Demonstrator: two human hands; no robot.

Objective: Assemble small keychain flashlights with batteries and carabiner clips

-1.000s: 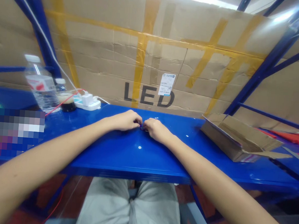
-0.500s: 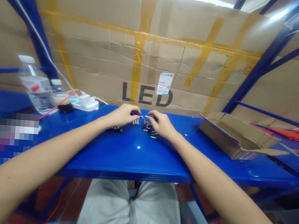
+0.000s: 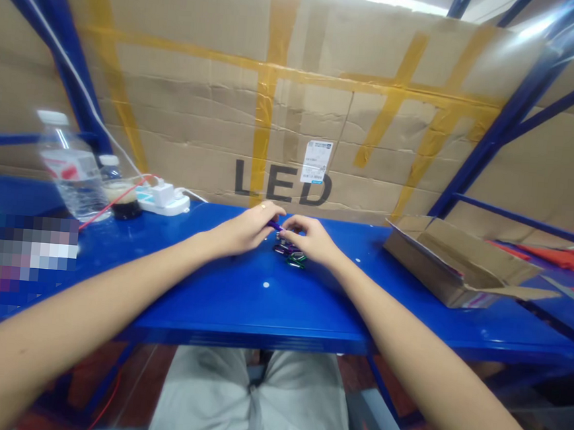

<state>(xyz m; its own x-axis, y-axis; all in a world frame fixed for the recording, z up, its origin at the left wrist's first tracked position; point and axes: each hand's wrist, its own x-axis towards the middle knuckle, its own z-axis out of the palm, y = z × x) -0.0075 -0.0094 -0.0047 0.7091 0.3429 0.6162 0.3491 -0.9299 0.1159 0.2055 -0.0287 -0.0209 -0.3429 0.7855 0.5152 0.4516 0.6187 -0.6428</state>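
Grasping, with curled fingers of left hand (image 3: 255, 230), one thin purple piece (image 3: 275, 225), over the middle of one blue table (image 3: 200, 304). Pinching at its other end with thumb and fingertips of right hand (image 3: 311, 239), just beside left. Under right hand, one small cluster of shiny pieces (image 3: 289, 250), at least one purple and one green; too small and tangled for a full count. Nearer the front edge, one round white spot (image 3: 266, 284). Farther right, one open cardboard box (image 3: 419, 273), then several flat orange-red pieces (image 3: 552, 258), too overlapped for counting. Out left, one cup of dark liquid (image 3: 126, 209), one large bottle (image 3: 74, 178) and one smaller bottle (image 3: 110, 169), both white-capped, plus one white power strip (image 3: 179, 206) with one white adapter (image 3: 162, 194). Behind, one big cardboard sheet (image 3: 209, 123) with three printed letters, LED, and one white label (image 3: 317, 159).
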